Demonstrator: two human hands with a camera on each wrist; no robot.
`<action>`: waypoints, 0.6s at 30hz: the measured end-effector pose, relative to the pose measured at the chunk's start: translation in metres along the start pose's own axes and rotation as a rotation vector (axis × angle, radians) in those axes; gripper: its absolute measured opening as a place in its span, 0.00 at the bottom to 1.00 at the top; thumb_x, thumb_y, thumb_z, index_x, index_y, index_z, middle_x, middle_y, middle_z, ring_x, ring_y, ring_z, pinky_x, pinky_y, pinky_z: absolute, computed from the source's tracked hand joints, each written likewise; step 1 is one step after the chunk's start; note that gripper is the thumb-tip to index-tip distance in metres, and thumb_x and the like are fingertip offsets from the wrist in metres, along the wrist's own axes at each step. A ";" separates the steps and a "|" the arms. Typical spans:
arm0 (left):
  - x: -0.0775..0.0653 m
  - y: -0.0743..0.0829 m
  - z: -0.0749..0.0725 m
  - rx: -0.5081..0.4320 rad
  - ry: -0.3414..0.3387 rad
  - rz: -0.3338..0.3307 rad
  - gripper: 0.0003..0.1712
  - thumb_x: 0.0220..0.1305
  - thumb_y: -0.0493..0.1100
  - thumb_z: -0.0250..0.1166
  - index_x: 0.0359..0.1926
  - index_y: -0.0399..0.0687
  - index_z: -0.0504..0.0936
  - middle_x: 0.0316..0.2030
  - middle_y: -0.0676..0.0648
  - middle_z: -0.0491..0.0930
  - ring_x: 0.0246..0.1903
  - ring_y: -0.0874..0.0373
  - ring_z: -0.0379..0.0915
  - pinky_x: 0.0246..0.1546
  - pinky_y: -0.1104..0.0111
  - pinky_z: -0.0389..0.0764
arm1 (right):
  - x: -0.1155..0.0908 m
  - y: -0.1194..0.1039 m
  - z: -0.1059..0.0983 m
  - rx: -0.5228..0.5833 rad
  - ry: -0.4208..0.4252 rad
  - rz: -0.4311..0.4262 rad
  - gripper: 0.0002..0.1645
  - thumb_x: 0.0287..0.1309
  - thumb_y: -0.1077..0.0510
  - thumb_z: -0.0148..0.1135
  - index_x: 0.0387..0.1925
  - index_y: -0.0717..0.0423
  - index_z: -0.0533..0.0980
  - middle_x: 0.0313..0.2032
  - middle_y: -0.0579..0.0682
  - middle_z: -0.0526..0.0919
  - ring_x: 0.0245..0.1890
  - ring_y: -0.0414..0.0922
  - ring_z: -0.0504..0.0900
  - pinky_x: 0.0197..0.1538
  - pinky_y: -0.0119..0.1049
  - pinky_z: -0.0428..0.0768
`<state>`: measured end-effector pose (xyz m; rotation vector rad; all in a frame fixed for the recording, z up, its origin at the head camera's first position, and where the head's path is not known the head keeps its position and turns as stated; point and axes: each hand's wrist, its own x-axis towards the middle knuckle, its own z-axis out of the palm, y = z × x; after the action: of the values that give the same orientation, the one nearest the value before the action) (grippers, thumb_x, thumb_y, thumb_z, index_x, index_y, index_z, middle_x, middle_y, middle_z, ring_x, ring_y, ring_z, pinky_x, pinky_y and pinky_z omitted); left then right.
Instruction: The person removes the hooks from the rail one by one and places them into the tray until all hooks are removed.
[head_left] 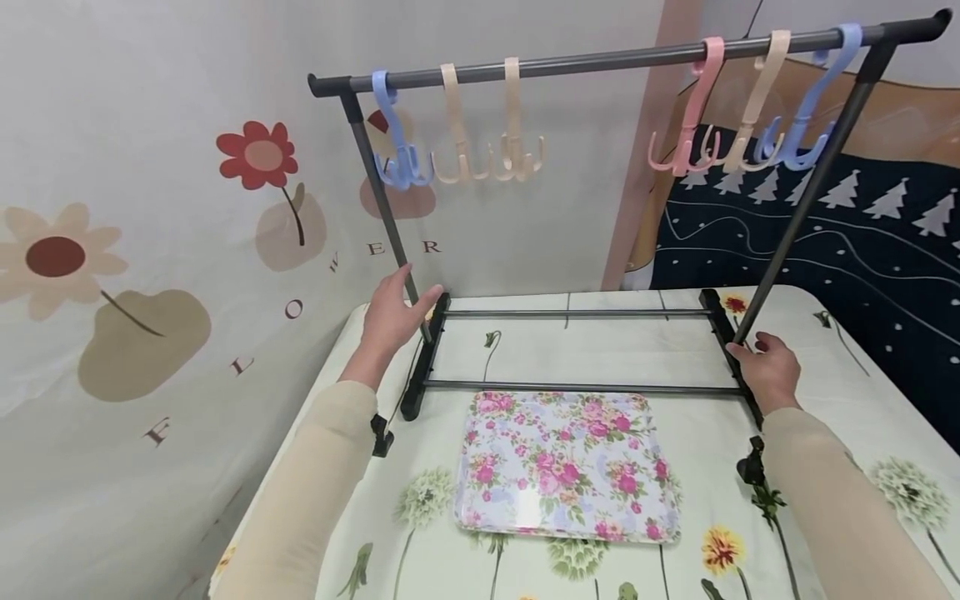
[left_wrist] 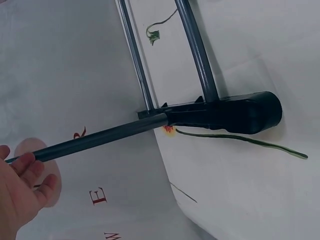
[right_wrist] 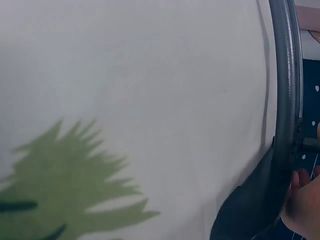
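Observation:
A small clothes rack of dark grey tubes stands on the table, with two uprights and black feet. My left hand holds the lower part of the left upright, thumb on one side and fingers on the other. In the left wrist view, its fingertips lie at the tube. Low down at the right foot, my right hand grips the base of the right upright; its fingers are partly hidden. Blue, cream and pink swivel hooks hang from the top bar in two groups.
A rectangular, flower-printed board or stack of trays lies in front of the rack's lower bars. The table has a flower-print cover. A printed curtain hangs at left, and a dark tree-patterned cloth is behind at right.

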<state>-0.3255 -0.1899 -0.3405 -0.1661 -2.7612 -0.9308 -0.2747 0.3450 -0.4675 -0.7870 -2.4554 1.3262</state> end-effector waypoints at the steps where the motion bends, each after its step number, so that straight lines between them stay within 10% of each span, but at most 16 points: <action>1: 0.000 0.001 0.001 -0.010 0.006 0.005 0.51 0.66 0.73 0.53 0.78 0.49 0.51 0.73 0.37 0.56 0.72 0.41 0.50 0.68 0.45 0.56 | 0.000 0.001 0.000 0.014 0.001 0.011 0.39 0.69 0.51 0.55 0.72 0.69 0.56 0.68 0.70 0.63 0.67 0.66 0.63 0.64 0.56 0.66; 18: 0.000 0.022 0.014 -0.086 -0.022 0.112 0.45 0.69 0.67 0.56 0.77 0.52 0.55 0.71 0.42 0.63 0.71 0.45 0.54 0.68 0.49 0.58 | 0.008 0.010 0.007 0.102 0.057 0.099 0.34 0.68 0.52 0.58 0.71 0.59 0.65 0.63 0.62 0.73 0.44 0.45 0.76 0.37 0.28 0.72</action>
<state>-0.3240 -0.1641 -0.3388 -0.3436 -2.7009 -1.0244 -0.2808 0.3489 -0.4796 -0.9180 -2.3122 1.4305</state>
